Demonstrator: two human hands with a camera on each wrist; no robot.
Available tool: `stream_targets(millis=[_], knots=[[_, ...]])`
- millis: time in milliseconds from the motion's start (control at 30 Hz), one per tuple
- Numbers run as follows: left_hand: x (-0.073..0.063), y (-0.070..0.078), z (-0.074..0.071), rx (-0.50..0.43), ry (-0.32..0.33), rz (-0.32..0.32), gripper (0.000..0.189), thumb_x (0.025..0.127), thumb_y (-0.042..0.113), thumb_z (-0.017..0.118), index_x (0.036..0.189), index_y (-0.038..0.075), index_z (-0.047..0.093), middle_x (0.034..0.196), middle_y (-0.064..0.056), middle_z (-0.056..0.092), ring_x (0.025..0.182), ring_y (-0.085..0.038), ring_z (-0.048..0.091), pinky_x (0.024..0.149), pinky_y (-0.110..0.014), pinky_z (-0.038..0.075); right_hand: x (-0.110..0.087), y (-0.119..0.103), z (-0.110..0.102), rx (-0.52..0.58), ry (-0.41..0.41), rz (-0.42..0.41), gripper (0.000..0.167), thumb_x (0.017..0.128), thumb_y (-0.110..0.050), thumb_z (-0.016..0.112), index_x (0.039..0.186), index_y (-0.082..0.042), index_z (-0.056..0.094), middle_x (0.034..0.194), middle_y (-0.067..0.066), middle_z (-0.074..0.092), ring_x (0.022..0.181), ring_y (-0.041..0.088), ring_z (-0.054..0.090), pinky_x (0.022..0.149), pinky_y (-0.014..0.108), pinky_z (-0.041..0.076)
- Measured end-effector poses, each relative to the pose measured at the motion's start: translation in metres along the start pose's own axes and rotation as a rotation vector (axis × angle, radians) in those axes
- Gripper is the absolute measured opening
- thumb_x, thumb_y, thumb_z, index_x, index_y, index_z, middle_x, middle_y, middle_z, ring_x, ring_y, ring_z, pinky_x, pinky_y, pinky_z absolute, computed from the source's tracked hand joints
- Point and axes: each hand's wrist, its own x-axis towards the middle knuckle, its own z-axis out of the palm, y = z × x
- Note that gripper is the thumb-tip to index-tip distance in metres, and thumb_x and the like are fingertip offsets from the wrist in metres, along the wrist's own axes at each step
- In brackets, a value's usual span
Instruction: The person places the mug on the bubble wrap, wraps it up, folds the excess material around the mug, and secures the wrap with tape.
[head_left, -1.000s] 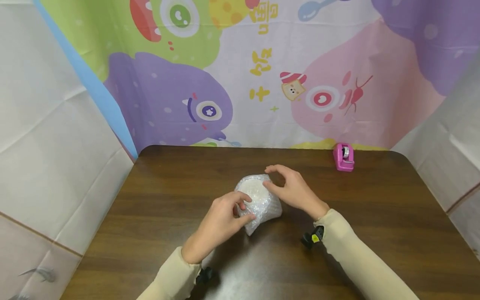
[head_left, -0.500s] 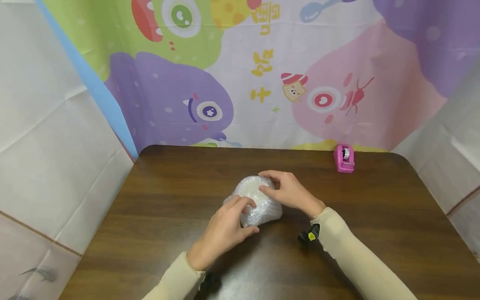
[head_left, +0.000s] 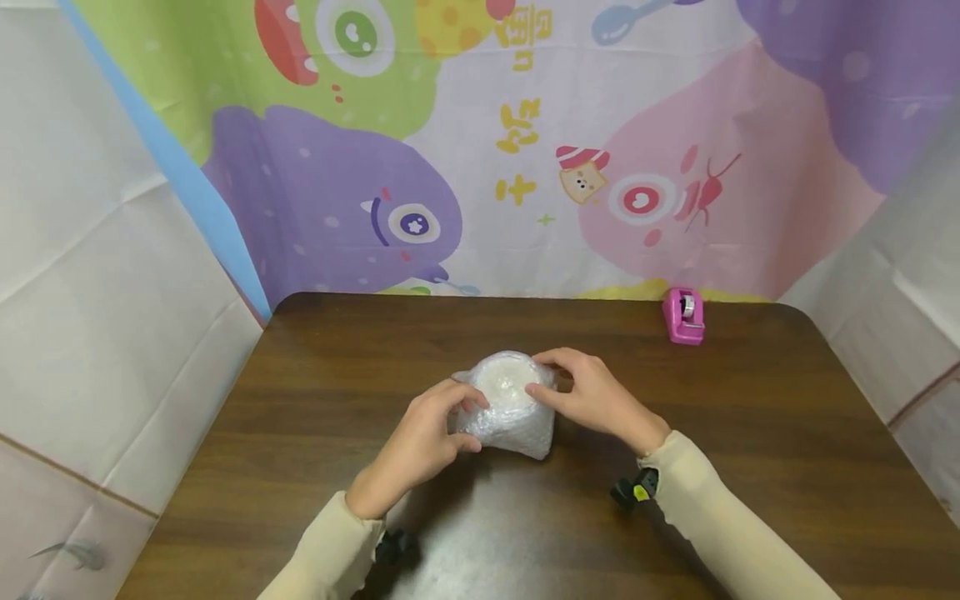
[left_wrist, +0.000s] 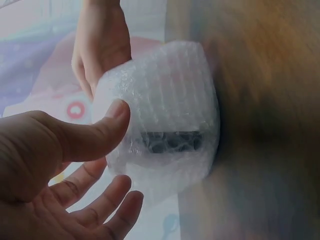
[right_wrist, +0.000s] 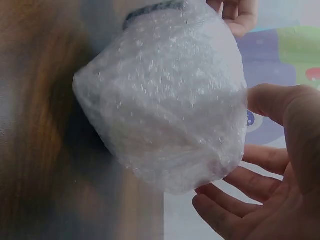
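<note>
A round white item in bubble wrap (head_left: 517,425) stands on the brown table with its pale circular top facing up. Through the wrap, the left wrist view shows a dark patterned strip (left_wrist: 172,142) on its side. My left hand (head_left: 427,433) holds the left side of the bundle, thumb toward the front and fingertips at the upper rim. On the opposite side my right hand (head_left: 596,392) grips the upper edge, its thumb at the rim and its other fingers round the back. What lies inside the wrap is mostly hidden.
A pink tape dispenser (head_left: 684,317) stands at the back right of the wooden table (head_left: 337,383). Behind the table hangs a cartoon-printed cloth (head_left: 517,250), and pale panels flank both sides. Each wrist carries a small black camera.
The bubble-wrapped item has turned on the spot, and a corner of its wrap now points to the front right. My left hand has shifted left; the right hand has closed in on the rim.
</note>
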Motion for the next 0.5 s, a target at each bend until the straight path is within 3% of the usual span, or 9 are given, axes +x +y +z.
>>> stream_targets(millis=[367,500], knots=[[0.006,-0.009,-0.010,0.062,0.039,-0.024,0.045,0.068,-0.007,0.089,0.105,0.014,0.074,0.105,0.001,0.073,0.100,-0.024,0.066,0.091,-0.043,0.052,-0.014,-0.005,-0.003,-0.009,-0.008,0.071,0.042,0.088,-0.035,0.082,0.119,-0.009,0.068,0.109,0.005,0.069,0.096,0.019,0.066,0.085,0.040,0.060],[0.009,-0.012,-0.014,0.101,0.051,-0.017,0.045,0.070,-0.013,0.084,0.106,0.013,0.074,0.110,-0.002,0.075,0.101,-0.029,0.067,0.091,-0.044,0.053,-0.018,-0.005,-0.003,0.001,0.000,0.058,0.039,0.087,-0.033,0.083,0.114,-0.009,0.069,0.101,0.004,0.070,0.088,0.017,0.065,0.077,0.036,0.060]])
